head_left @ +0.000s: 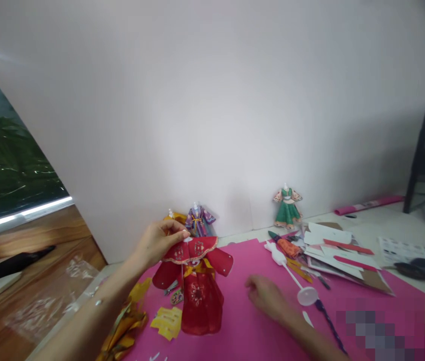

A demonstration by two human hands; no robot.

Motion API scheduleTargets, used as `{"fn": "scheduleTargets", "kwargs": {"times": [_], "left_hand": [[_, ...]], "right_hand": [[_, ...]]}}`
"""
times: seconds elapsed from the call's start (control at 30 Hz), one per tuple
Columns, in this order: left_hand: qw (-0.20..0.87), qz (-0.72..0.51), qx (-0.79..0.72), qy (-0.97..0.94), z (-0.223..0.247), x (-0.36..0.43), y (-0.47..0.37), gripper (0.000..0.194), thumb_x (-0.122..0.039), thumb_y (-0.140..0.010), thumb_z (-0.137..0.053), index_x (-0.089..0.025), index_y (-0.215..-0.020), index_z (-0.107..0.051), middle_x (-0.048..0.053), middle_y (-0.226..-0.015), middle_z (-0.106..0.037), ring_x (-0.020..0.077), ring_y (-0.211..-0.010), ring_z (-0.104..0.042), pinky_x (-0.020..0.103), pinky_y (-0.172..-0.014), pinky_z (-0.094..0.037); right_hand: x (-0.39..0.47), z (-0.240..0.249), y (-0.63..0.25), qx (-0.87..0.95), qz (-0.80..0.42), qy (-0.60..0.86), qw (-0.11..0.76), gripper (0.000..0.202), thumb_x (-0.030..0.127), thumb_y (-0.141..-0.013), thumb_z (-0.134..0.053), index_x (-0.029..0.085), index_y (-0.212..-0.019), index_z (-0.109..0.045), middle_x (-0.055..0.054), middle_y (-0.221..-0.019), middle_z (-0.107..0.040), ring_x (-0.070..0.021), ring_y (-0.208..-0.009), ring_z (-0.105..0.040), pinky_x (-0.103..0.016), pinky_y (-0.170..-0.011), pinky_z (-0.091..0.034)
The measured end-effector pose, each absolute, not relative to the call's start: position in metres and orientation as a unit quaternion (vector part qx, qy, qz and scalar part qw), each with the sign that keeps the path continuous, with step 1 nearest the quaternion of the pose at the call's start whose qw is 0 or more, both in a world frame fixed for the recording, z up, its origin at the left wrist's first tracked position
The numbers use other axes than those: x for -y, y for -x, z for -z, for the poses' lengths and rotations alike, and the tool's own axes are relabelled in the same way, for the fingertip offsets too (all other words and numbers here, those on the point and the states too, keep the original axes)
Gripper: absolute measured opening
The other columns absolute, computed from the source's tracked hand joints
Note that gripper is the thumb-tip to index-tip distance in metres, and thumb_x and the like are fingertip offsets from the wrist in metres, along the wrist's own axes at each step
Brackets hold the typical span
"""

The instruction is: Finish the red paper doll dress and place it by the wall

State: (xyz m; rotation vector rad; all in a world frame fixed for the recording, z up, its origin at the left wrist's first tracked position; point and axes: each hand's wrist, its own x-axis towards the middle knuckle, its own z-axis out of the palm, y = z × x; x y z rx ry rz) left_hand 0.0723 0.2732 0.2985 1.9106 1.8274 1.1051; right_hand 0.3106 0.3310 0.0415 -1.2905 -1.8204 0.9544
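My left hand (161, 243) pinches the collar of a red doll dress (201, 301) between thumb and fingers. The dress hangs upright in front of me, with a jewelled red collar, two wide red sleeves and a yellow sash at the waist. To its right, my right hand (267, 297) is over the pink mat, apart from the dress. Its fingers are curled in and slightly blurred; whatever they may hold is hidden. Nearby on the right lies a white doll-form stand (290, 275) with a round base.
Small dressed forms in purple (199, 220) and green (288, 208) stand by the wall. Paper and card pieces (342, 250) are piled right on the pink mat (242, 265). Golden cloth (125, 326) and yellow pieces (167, 322) lie left. Clear plastic (42, 306) covers some wood.
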Motion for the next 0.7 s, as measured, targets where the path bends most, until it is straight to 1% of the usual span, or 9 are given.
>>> {"fn": "scheduleTargets", "kwargs": {"times": [0.07,0.13,0.2,0.23,0.3,0.4,0.47,0.6,0.7], "left_hand": [[0.127,-0.386,-0.635,-0.657,-0.299,-0.284,-0.069,0.023,-0.041,-0.063,-0.071,-0.019,-0.061,-0.069,-0.005,-0.046,-0.058,0.0109,-0.043,-0.047,0.021,-0.043,-0.035],[0.114,-0.390,-0.635,-0.657,-0.299,-0.298,-0.067,0.022,-0.040,-0.061,-0.073,-0.019,-0.059,-0.069,-0.004,-0.049,-0.061,0.0114,-0.045,-0.050,0.021,-0.044,-0.036],[0.105,-0.391,-0.635,-0.658,-0.298,-0.315,-0.066,0.021,-0.039,-0.061,-0.072,-0.019,-0.059,-0.069,-0.003,-0.051,-0.063,0.0121,-0.048,-0.052,0.021,-0.045,-0.037],[0.102,-0.390,-0.637,-0.658,-0.297,-0.325,-0.066,0.021,-0.039,-0.062,-0.072,-0.018,-0.059,-0.069,-0.003,-0.051,-0.063,0.0123,-0.048,-0.052,0.022,-0.046,-0.037],[0.092,-0.385,-0.639,-0.659,-0.295,-0.345,-0.066,0.020,-0.038,-0.064,-0.070,-0.018,-0.061,-0.070,-0.003,-0.050,-0.062,0.0125,-0.048,-0.052,0.022,-0.046,-0.036],[0.075,-0.380,-0.639,-0.664,-0.291,-0.379,-0.071,0.021,-0.039,-0.068,-0.068,-0.018,-0.064,-0.071,-0.002,-0.053,-0.064,0.0132,-0.050,-0.054,0.023,-0.048,-0.036],[0.062,-0.379,-0.639,-0.666,-0.289,-0.403,-0.078,0.020,-0.037,-0.070,-0.069,-0.018,-0.066,-0.072,-0.001,-0.058,-0.067,0.0144,-0.056,-0.058,0.024,-0.052,-0.038],[0.038,-0.361,-0.653,-0.664,-0.284,-0.451,-0.099,0.017,-0.033,-0.076,-0.071,-0.017,-0.072,-0.071,0.001,-0.067,-0.070,0.0161,-0.067,-0.063,0.027,-0.062,-0.045],[0.032,-0.337,-0.663,-0.667,-0.280,-0.484,-0.117,0.022,-0.037,-0.085,-0.067,-0.015,-0.083,-0.068,0.002,-0.080,-0.070,0.0164,-0.076,-0.066,0.034,-0.075,-0.052]], "right_hand": [[-0.346,-0.035,-0.305,0.762,-0.297,0.485,0.311,0.030,0.014,-0.074,-0.056,0.016,-0.100,-0.070,-0.016,-0.112,-0.066,-0.0292,-0.110,-0.057,-0.043,-0.098,-0.039],[-0.356,-0.029,-0.300,0.809,-0.250,0.461,0.266,0.042,0.017,-0.076,-0.058,0.014,-0.116,-0.067,-0.019,-0.134,-0.057,-0.0330,-0.129,-0.047,-0.047,-0.110,-0.028],[-0.362,-0.023,-0.298,0.841,-0.222,0.441,0.220,0.053,0.025,-0.078,-0.060,0.014,-0.130,-0.061,-0.020,-0.149,-0.044,-0.0360,-0.140,-0.034,-0.052,-0.115,-0.019],[-0.363,-0.019,-0.298,0.852,-0.214,0.434,0.198,0.058,0.030,-0.080,-0.060,0.014,-0.135,-0.057,-0.020,-0.152,-0.039,-0.0371,-0.142,-0.030,-0.054,-0.116,-0.017],[-0.365,-0.011,-0.299,0.866,-0.205,0.425,0.164,0.063,0.040,-0.084,-0.057,0.016,-0.142,-0.050,-0.019,-0.154,-0.034,-0.0376,-0.144,-0.027,-0.058,-0.116,-0.016],[-0.365,0.003,-0.302,0.876,-0.197,0.417,0.139,0.065,0.046,-0.089,-0.050,0.017,-0.147,-0.043,-0.017,-0.156,-0.031,-0.0362,-0.145,-0.025,-0.057,-0.116,-0.017],[-0.365,0.010,-0.303,0.880,-0.186,0.416,0.137,0.064,0.046,-0.090,-0.048,0.018,-0.148,-0.041,-0.016,-0.157,-0.029,-0.0363,-0.145,-0.023,-0.058,-0.116,-0.018],[-0.369,0.016,-0.303,0.884,-0.175,0.411,0.135,0.064,0.043,-0.089,-0.052,0.019,-0.147,-0.041,-0.015,-0.156,-0.028,-0.0377,-0.144,-0.024,-0.059,-0.115,-0.020],[-0.374,0.020,-0.300,0.888,-0.175,0.409,0.115,0.066,0.041,-0.087,-0.055,0.019,-0.148,-0.041,-0.016,-0.155,-0.027,-0.0390,-0.143,-0.024,-0.060,-0.114,-0.022]]}}
